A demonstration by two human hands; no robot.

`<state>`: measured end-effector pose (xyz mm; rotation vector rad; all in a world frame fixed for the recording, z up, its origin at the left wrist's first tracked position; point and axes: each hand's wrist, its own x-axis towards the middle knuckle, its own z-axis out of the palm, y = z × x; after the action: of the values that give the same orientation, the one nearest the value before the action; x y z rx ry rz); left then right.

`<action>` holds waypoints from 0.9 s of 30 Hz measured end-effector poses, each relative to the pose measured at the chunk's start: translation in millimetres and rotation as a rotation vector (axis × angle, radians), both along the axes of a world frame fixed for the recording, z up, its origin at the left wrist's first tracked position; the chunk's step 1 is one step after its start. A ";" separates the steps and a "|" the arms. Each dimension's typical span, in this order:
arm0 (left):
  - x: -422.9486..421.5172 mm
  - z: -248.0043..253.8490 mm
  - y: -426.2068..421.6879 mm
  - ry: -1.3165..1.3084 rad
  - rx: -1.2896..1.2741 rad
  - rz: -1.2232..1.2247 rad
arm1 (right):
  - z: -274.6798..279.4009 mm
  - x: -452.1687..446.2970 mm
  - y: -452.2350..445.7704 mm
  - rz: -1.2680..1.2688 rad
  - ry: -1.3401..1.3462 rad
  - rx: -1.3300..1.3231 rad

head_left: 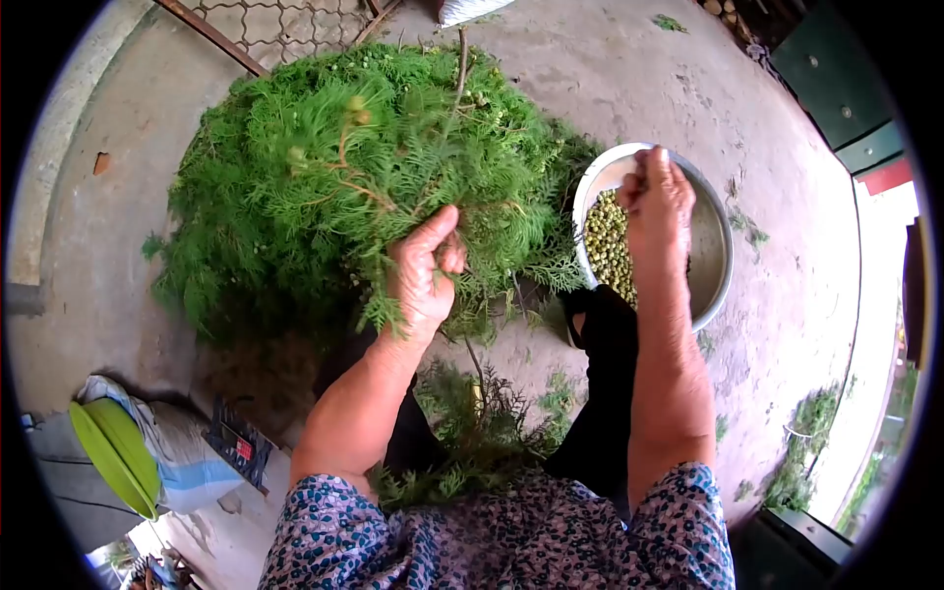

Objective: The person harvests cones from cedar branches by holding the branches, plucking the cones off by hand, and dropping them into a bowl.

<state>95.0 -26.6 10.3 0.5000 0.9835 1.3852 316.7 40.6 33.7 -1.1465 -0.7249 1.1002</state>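
My left hand [425, 280] is closed around a leafy evergreen sprig [379, 187] whose fine, flat fronds look like arborvitae. A few pale round cones show on its upper twigs. Behind it rises a big heap of cut green branches [265, 197]. Over a wide metal basin [726, 256] on the right, my right hand [661, 202] is curled with fingers and thumb together; whatever it may hold is hidden. Many small green-brown cones [608, 246] lie in the basin's left part, partly covered by my right forearm.
Loose sprigs [482, 403] lie between my legs, and scraps dot the concrete floor [777, 324]. At lower left, a lime-green plastic basin [113, 457] leans by a sack [187, 433]. Dark green cabinets [826, 74] stand at upper right.
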 end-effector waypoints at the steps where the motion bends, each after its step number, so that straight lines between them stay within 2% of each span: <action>1: -2.4 0.2 1.5 -0.039 -0.035 0.026 | 0.4 15.1 3.8 -0.025 -0.104 0.009; 3: -10.1 -4.9 6.5 -0.091 -0.020 0.018 | -0.1 32.2 6.3 -0.119 -0.285 0.044; 4: -11.1 -3.5 7.0 -0.127 -0.002 0.023 | 0.4 45.6 2.9 -0.132 -0.576 -0.033; 7: -14.7 -4.6 11.6 -0.212 -0.026 0.026 | -10.4 62.4 6.5 -0.407 -1.293 0.042; 9: -13.6 -3.8 12.2 -0.208 -0.009 0.040 | -9.3 55.7 7.1 -0.267 -1.082 0.031; 10: -11.8 -3.0 13.3 -0.210 -0.031 0.047 | -7.7 46.2 3.8 -0.059 -0.961 0.142; 11: -10.1 -2.5 14.1 -0.212 -0.053 0.054 | -6.9 31.6 -0.6 0.183 -0.963 0.158; 12: -8.4 -6.1 15.2 -0.234 -0.026 0.032 | -6.1 15.8 -5.1 0.480 -0.915 0.064; 14: -1.9 -7.7 13.9 -0.232 -0.025 -0.002 | -0.8 -21.4 -26.9 0.721 -0.663 -0.071; 15: 1.3 -11.3 14.3 -0.219 -0.032 -0.002 | 8.3 -34.5 -33.1 0.833 -0.246 -0.180; 16: 6.1 -7.1 13.5 -0.162 -0.075 0.008 | 2.3 -46.6 -34.1 0.748 -0.302 -0.260; 17: 6.5 -12.2 13.6 -0.140 -0.047 -0.033 | 4.6 -53.1 -40.7 0.688 0.025 -0.198; 19: 10.7 -12.5 10.9 -0.095 -0.037 -0.063 | 9.7 -58.2 -41.2 0.666 0.081 -0.186; 21: 16.6 -7.9 6.8 -0.042 -0.081 -0.140 | -9.7 -59.5 -34.9 0.554 0.099 -0.239; 22: 20.6 -8.4 4.0 -0.025 -0.094 -0.176 | -9.2 -54.8 -33.0 0.512 -0.012 -0.271; 25: 21.3 -14.0 3.4 -0.050 -0.071 -0.320 | 5.9 -63.7 -34.2 0.391 0.265 -0.323; 27: 30.8 -10.7 3.1 -0.071 0.017 -0.144 | 4.5 -69.1 -33.0 0.340 0.285 -0.346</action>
<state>125.8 -23.5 -0.4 0.5203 0.8623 1.2742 247.6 7.6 38.2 -1.1427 -0.5264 1.6886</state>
